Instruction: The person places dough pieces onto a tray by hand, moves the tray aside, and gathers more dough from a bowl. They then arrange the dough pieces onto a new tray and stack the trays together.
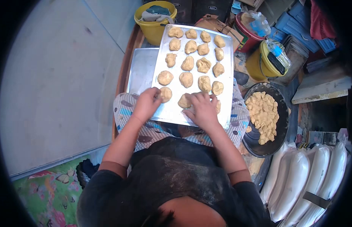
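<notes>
A metal baking tray (176, 113) rests on my lap, carrying several rows of rough tan dough lumps (186, 79). My left hand (147, 104) is at the tray's near left edge, its fingers curled against a rounder dough ball (166, 94). Near the front middle, my right hand (203, 110) has its thumb and fingers closed around the side of another dough ball (184, 101). Beneath and beside the right hand's fingers, a further lump (218, 106) is partly hidden.
A black basin (266, 154) full of dough pieces stands at my right. Behind it are a yellow bucket (255, 68) and a red bucket (246, 43). Another yellow bucket (151, 34) stands beyond the tray. A second tray (140, 72) lies underneath. Plastic-wrapped white packs (297, 178) lie lower right.
</notes>
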`<state>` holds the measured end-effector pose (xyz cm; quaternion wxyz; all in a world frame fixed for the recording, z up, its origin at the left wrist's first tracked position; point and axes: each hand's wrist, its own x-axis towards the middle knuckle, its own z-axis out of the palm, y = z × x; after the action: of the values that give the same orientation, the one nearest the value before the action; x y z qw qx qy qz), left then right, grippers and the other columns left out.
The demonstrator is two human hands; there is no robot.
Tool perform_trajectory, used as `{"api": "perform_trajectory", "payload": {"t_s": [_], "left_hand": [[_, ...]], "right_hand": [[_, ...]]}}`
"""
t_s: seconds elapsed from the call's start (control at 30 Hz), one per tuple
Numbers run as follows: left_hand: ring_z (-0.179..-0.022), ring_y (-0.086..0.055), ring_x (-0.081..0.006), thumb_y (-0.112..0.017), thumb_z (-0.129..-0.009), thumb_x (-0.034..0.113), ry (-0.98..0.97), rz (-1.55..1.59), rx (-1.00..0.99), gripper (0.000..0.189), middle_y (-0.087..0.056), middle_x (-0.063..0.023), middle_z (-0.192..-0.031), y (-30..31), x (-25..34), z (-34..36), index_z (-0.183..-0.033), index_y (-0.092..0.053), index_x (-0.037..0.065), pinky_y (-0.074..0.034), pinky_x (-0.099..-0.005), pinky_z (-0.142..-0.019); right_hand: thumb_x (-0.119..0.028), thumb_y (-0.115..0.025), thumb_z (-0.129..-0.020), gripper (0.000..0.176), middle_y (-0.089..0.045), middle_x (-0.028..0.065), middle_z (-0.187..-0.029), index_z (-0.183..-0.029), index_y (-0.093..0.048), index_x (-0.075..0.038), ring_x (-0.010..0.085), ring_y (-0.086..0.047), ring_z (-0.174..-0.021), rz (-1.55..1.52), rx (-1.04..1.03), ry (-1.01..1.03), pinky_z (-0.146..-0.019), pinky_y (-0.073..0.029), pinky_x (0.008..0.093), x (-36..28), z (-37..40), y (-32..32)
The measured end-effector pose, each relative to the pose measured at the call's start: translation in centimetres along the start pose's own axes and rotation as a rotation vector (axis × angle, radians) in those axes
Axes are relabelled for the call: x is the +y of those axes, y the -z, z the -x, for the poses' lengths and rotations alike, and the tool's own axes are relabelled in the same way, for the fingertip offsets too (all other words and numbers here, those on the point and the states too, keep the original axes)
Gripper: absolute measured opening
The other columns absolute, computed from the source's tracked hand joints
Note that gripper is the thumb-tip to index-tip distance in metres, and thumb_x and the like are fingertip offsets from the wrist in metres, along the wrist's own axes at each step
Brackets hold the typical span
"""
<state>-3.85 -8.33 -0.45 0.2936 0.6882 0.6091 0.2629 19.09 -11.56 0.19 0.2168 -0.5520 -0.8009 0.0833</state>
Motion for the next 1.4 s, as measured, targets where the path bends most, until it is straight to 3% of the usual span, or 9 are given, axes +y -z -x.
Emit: {"api": "perform_trajectory", "payload": {"t_s": [0.13,0.27,0.37,0.53,0.8,0.97,1.13,1.2,1.4], "left_hand": [[-0.082,-0.061,-0.0346,-0.069,-0.079,0.024,0.192,-0.038,-0.114,0.03,-0.061,-0.0204,-0.089,0.2,1.9,0.7,-0.092,-0.06,-0.001,-0.049,-0.0401,-0.073],[-0.087,-0.061,-0.0342,-0.07,-0.079,0.027,-0.065,-0.04,0.251,0.034,-0.06,-0.0199,-0.099,0.3,1.3,-1.8,-0.096,-0.061,-0.001,-0.048,-0.0396,-0.078],[-0.087,-0.061,-0.0344,-0.07,-0.079,0.026,-0.056,-0.005,0.164,0.033,-0.061,-0.0195,-0.099,-0.6,-0.1,-4.6,-0.098,-0.062,-0.001,-0.048,-0.0391,-0.078],[-0.076,-0.063,-0.0334,-0.071,-0.077,0.02,-0.013,0.044,0.144,0.027,-0.064,-0.017,-0.08,-0.7,-0.4,-5.5,-0.091,-0.061,0.0,-0.05,-0.0388,-0.071],[-0.095,-0.061,-0.0315,-0.069,-0.079,0.019,-0.158,-0.034,0.323,0.034,-0.062,-0.0198,-0.104,-0.7,0.6,-8.4,-0.107,-0.061,0.0,-0.049,-0.0377,-0.084],[-0.097,-0.06,-0.0317,-0.068,-0.08,0.016,-0.169,0.01,0.095,0.043,-0.059,-0.0191,-0.113,-1.4,0.5,-12.4,-0.12,-0.058,0.002,-0.048,-0.0368,-0.087],[-0.1,-0.058,-0.0328,-0.067,-0.08,0.016,-0.1,0.029,0.113,0.043,-0.058,-0.0185,-0.115,-0.9,1.4,-13.6,-0.12,-0.059,0.003,-0.047,-0.0379,-0.09],[-0.11,-0.054,-0.034,-0.067,-0.081,0.018,-0.357,-0.135,0.309,0.042,-0.059,-0.0182,-0.116,-1.6,0.0,-16.1,-0.119,-0.059,0.004,-0.042,-0.0387,-0.096],[-0.105,-0.056,-0.0364,-0.068,-0.077,0.016,-0.176,-0.14,0.222,0.04,-0.06,-0.0202,-0.112,-1.6,2.0,-20.6,-0.115,-0.062,0.004,-0.044,-0.0402,-0.094]], "right_hand": [[-0.018,-0.062,-0.074,0.039,-0.062,0.0023,-0.101,-0.113,-0.062,-0.017,0.0213,-0.054,-0.099,0.054,-0.056,0.036,-0.092,-0.033,0.046,0.0,-0.6,-1.1],[-0.021,-0.069,-0.073,0.044,-0.06,0.0019,-0.109,-0.116,-0.06,-0.018,0.0221,-0.052,-0.104,-0.039,-0.061,0.018,-0.092,-0.032,0.0437,-0.7,-0.4,-0.6],[-0.021,-0.07,-0.073,0.045,-0.059,0.0022,-0.113,-0.117,-0.06,-0.019,0.0221,-0.051,-0.106,-0.005,-0.183,0.049,-0.092,-0.032,0.0426,-0.3,-0.9,-1.4],[-0.02,-0.069,-0.076,0.046,-0.05,0.0117,-0.127,-0.12,-0.057,-0.014,0.027,-0.047,-0.119,-0.159,-0.095,0.0,-0.096,-0.032,0.0432,0.5,-2.3,1.2],[-0.019,-0.069,-0.074,0.051,-0.054,0.0098,-0.121,-0.122,-0.057,-0.01,0.0267,-0.049,-0.111,-0.066,0.126,-0.229,-0.094,-0.033,0.042,6.7,-8.3,0.8],[-0.018,-0.07,-0.072,0.053,-0.06,0.0082,-0.117,-0.123,-0.059,-0.011,0.0242,-0.05,-0.107,0.03,-0.113,-0.224,-0.093,-0.028,0.043,8.5,-11.4,1.0],[-0.027,-0.073,-0.071,0.053,-0.064,0.0079,-0.107,-0.122,-0.061,-0.017,0.026,-0.053,-0.106,-0.025,0.082,-0.258,-0.092,-0.033,0.0442,10.7,-11.6,1.5],[-0.025,-0.071,-0.073,0.049,-0.063,0.008,-0.111,-0.121,-0.062,-0.016,0.0257,-0.052,-0.109,-0.031,0.104,-0.251,-0.093,-0.032,0.0445,11.4,-13.2,1.6],[-0.026,-0.069,-0.074,0.041,-0.06,0.0026,-0.113,-0.115,-0.065,-0.022,0.0232,-0.05,-0.11,0.14,-0.015,-0.171,-0.094,-0.031,0.0432,11.4,-18.0,-0.3]]}}
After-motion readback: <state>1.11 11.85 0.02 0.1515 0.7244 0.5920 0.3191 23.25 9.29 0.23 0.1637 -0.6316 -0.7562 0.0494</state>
